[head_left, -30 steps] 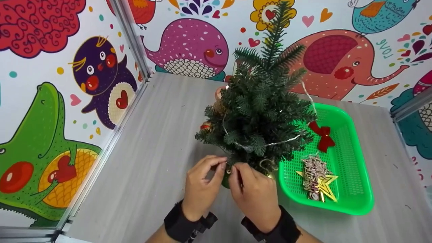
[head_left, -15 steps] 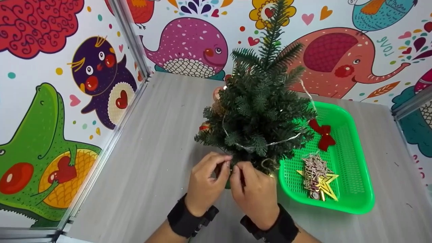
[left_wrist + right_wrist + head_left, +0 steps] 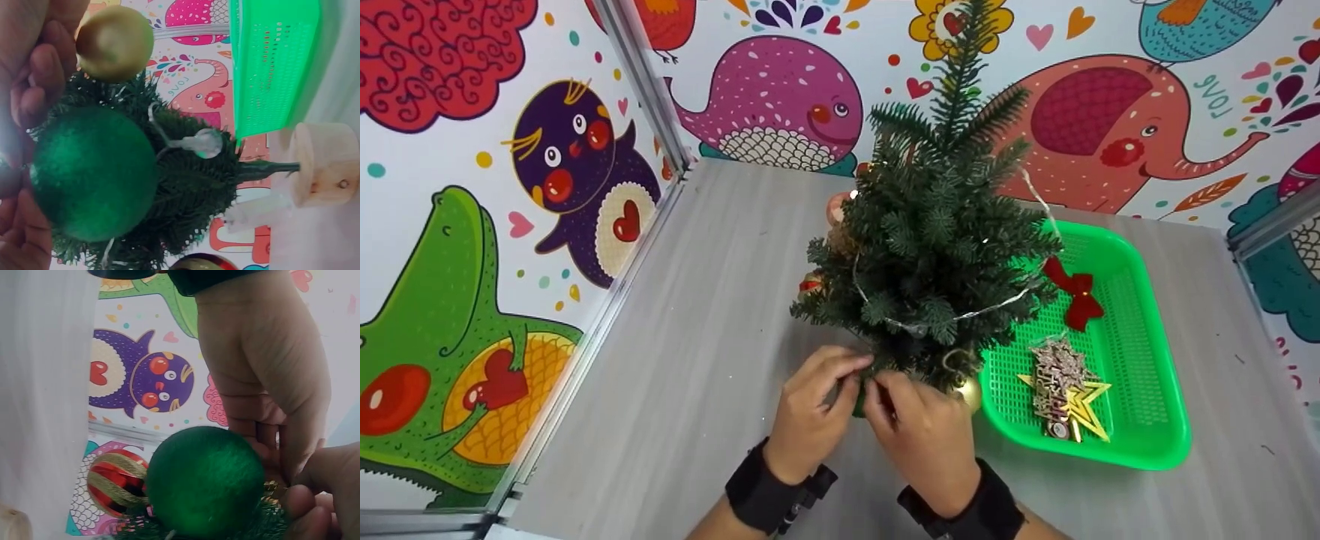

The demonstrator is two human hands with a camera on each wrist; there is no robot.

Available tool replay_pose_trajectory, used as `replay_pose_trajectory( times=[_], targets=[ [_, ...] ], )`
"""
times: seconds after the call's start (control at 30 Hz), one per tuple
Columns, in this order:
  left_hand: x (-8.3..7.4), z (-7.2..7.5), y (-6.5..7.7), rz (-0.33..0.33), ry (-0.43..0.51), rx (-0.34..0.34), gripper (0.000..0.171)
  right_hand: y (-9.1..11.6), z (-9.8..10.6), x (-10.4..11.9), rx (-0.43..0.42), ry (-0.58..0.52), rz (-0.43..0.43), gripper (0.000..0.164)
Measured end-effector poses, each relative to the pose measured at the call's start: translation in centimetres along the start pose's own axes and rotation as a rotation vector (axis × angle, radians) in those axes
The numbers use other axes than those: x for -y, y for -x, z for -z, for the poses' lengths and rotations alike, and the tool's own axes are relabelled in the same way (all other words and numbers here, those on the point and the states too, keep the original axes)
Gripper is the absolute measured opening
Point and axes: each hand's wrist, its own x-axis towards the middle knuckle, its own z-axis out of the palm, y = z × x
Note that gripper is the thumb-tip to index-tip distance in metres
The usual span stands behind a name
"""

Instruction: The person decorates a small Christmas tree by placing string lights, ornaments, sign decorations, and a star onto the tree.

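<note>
A small artificial Christmas tree [image 3: 937, 225] stands in front of me, wound with a clear light string [image 3: 997, 309]. At its lower front branches, my left hand [image 3: 817, 412] and right hand [image 3: 926, 431] meet fingertip to fingertip. Both pinch at the top of a green Christmas ball [image 3: 95, 174], by its small gold cap [image 3: 273, 489]; the hanging loop is hidden among the fingers. The ball hangs below the fingers and is mostly covered by the hands in the head view. A gold ball [image 3: 969, 394] hangs just right of my right hand.
Right of the tree lies a green plastic basket [image 3: 1177, 420] holding a red bow [image 3: 1081, 301], a gold star [image 3: 1089, 412] and glittery ornaments [image 3: 1061, 367]. A red-and-gold striped ball [image 3: 118, 481] hangs on the left side. The tree has a wooden base [image 3: 326, 163]. Printed walls enclose the table.
Both hands stay together at the lower branches, with small fingertip shifts. The right hand has dipped slightly, and more of the gold ball now shows beside it.
</note>
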Motion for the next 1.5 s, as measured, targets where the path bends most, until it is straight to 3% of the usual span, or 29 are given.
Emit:
replay_pose_trajectory(
  times=[0.23, 0.43, 0.63, 0.8, 0.9, 0.97, 1.07, 1.17, 1.23, 1.37, 1.5],
  targets=[
    [0.1, 0.0, 0.1, -0.035, 0.031, -0.013, 0.033, 0.2, 0.1, -0.3, -0.026, -0.018, 0.027, 0.016],
    [0.0, 0.0, 0.2, -0.026, 0.028, 0.001, 0.032, 0.1, 0.5, -0.4, -0.014, -0.043, 0.028, 0.017],
    [-0.2, 0.2, 0.3, -0.029, -0.001, -0.033, 0.028, 0.3, 1.4, -0.4, -0.006, -0.089, 0.057, 0.017],
    [-0.2, 0.6, 0.5, -0.064, -0.009, -0.076, 0.018, -0.2, 2.7, -1.6, 0.018, -0.267, 0.225, 0.016],
    [0.0, 0.7, 0.7, -0.109, -0.007, -0.111, 0.014, -1.0, 3.8, -3.6, 0.03, -0.405, 0.341, 0.017],
    [0.0, 0.8, 0.9, -0.142, -0.009, -0.133, 0.014, -1.4, 4.8, -5.7, 0.046, -0.469, 0.347, 0.018],
    [0.0, 0.9, 1.2, -0.197, 0.006, -0.163, 0.015, -1.8, 6.5, -10.0, 0.077, -0.445, 0.245, 0.019],
    [-0.1, 1.0, 1.6, -0.237, 0.034, -0.183, 0.014, -1.9, 8.0, -15.4, 0.189, -0.314, 0.058, 0.009],
    [-0.1, 1.1, 1.9, -0.243, 0.052, -0.188, 0.014, -1.7, 8.6, -19.0, 0.32, -0.224, -0.101, 0.007],
    [0.2, 1.0, 2.8, -0.203, 0.054, -0.168, 0.014, -0.4, 8.4, -25.6, 0.671, -0.101, -0.377, 0.029],
    [0.3, 1.0, 3.2, -0.172, 0.054, -0.15, 0.017, 2.2, 7.1, -29.4, 0.897, -0.063, -0.459, 0.052]
  ],
)
